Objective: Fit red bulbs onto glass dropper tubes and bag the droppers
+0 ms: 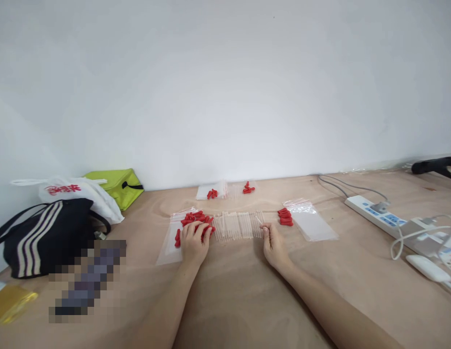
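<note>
My left hand (195, 242) rests on a pile of red pieces (194, 216) lying on a clear zip bag (169, 247). Its fingers are curled over the pieces, and what lies under the fingertips is hidden. My right hand (273, 245) is closed in a pinch on a thin clear stick (260, 222) at the right end of a row. That row of clear sticks (234, 226) lies side by side between my hands. Right of my right hand is a small group of red pieces (285, 217), beside another clear bag (312, 220).
Further back lie small red pieces (248, 188) and a bag (207, 190). A black bag (51, 237), a white bag (98, 201), a green bag (119, 186) and a blurred object (90, 278) are at left. A power strip (378, 213) with cables is at right.
</note>
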The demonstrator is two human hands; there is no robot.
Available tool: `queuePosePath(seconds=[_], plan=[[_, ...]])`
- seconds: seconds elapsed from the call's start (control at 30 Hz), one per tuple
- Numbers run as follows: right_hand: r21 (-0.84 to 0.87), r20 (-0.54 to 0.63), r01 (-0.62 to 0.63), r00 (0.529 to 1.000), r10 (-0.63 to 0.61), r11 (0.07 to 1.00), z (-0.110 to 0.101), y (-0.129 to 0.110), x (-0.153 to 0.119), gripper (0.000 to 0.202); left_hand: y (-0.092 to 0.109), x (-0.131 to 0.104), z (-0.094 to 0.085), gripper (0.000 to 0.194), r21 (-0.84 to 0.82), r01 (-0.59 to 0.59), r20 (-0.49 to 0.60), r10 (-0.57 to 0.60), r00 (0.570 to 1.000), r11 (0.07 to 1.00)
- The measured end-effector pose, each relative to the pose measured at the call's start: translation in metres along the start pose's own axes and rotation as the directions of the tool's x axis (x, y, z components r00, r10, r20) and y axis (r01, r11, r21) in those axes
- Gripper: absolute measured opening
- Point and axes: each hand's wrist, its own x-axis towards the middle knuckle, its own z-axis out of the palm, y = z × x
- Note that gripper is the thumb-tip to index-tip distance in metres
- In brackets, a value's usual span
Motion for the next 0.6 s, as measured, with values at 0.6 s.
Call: queuePosePath(seconds=[0.6], plan=[[-0.051,0.385,0.275,0.893,-0.235,0.96,0.0,-0.01,0.004,0.024,0.042,-0.023,-0.011,0.007,-0.701,0.277,0.356,-0.014,0.934,0.656]])
